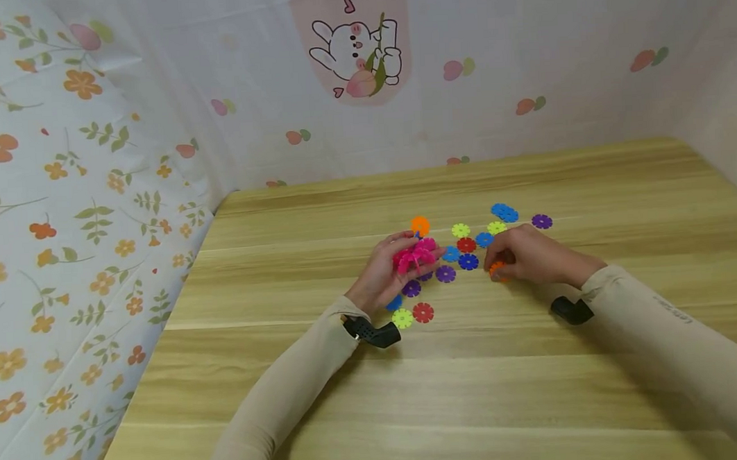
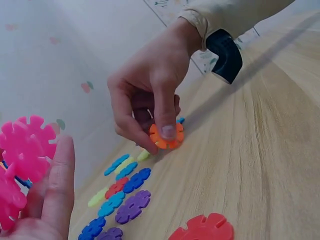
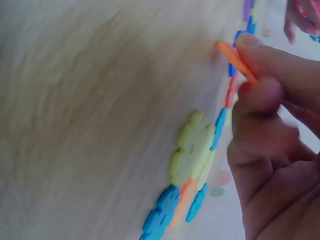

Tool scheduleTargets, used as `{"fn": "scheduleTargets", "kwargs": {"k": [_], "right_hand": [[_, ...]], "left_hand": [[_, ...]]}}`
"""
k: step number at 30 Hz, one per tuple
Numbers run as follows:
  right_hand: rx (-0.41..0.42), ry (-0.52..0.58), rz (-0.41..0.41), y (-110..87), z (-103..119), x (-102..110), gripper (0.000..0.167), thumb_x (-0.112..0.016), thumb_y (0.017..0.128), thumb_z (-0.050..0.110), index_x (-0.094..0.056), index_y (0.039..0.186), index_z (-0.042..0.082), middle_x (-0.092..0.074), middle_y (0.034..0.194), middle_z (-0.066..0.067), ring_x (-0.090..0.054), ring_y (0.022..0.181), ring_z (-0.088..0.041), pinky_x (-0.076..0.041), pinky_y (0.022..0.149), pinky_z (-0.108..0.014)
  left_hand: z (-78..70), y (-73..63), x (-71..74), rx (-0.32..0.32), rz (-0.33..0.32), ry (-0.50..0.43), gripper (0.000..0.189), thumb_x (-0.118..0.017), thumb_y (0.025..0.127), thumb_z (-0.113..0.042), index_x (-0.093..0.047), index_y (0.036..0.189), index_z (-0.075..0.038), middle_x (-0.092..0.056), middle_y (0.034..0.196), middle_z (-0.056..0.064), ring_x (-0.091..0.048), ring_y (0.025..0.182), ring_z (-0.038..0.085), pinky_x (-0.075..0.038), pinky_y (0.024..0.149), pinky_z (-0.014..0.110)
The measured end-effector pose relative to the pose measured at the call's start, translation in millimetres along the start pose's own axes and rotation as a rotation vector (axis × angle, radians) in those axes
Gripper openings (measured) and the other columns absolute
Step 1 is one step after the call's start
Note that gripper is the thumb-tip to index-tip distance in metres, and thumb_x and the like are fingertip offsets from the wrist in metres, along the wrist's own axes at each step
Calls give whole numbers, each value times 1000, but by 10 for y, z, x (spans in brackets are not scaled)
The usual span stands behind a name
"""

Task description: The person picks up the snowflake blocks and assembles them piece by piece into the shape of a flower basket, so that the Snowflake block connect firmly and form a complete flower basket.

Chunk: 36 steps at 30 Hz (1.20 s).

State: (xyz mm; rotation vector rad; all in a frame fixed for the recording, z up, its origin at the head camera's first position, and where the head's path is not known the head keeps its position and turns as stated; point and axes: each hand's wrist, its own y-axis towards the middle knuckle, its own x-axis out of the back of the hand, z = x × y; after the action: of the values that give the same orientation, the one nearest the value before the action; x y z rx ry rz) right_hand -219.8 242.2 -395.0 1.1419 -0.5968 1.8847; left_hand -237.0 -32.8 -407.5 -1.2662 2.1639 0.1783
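Observation:
My left hand holds a cluster of joined pink notched flower discs, with a bit of blue showing behind it. In the left wrist view, the pink discs lie against a straight finger, and the thumb is out of sight. Between thumb and fingers, my right hand pinches an orange flower disc just over the table. Seen edge-on in the right wrist view, that orange disc sits at the fingertips of the right hand. Beneath the hands lie loose blue, purple, yellow and red discs.
A red disc and a yellow disc lie near the left wrist. Farther back are an orange disc, overlapping blue discs and a purple disc. The wooden table meets a patterned cloth behind.

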Motion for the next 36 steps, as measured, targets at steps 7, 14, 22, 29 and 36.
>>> {"fn": "scheduleTargets", "kwargs": {"k": [7, 14, 22, 29, 36], "right_hand": [[-36, 173, -55, 3, 89, 41, 18, -70, 89, -3, -74, 106, 4, -72, 85, -4, -60, 64, -12, -52, 57, -23], [-173, 522, -248, 107, 411, 111, 23, -67, 95, 6, -69, 117, 0, -65, 90, -14, -75, 72, -23, -63, 69, -31], [-246, 558, -313, 160, 576, 91, 26, -71, 94, 13, -72, 118, 2, -69, 85, -10, -75, 72, -7, -58, 63, -26], [-213, 471, -304, 175, 621, 91, 18, -69, 92, 5, -75, 107, -2, -71, 87, -17, -76, 70, -14, -63, 67, -31], [-198, 395, -257, 187, 639, 128, 17, -68, 91, 3, -76, 106, -3, -73, 88, -18, -75, 68, -14, -62, 63, -32]], "left_hand": [[20, 18, -14, 8, 30, 7, 7, -47, 104, -11, -45, 111, -12, -41, 148, 35, -76, 97, 19, -54, 97, 39], [21, 29, -83, 16, 15, 64, 7, -47, 105, -9, -47, 111, -12, -64, 122, 21, -77, 92, 20, -52, 101, 46], [48, 37, -167, -8, -5, 142, 13, -50, 104, -8, -45, 115, -11, -61, 107, 7, -71, 89, 14, -59, 93, 39], [67, 49, -142, -1, -57, 317, 34, -55, 103, -11, -44, 135, -7, -59, 92, 3, -66, 71, 10, -58, 76, 20], [43, 13, -120, 3, -73, 406, 41, -56, 103, -13, -41, 141, -8, -60, 115, 16, -71, 80, 8, -47, 67, 15]]}}
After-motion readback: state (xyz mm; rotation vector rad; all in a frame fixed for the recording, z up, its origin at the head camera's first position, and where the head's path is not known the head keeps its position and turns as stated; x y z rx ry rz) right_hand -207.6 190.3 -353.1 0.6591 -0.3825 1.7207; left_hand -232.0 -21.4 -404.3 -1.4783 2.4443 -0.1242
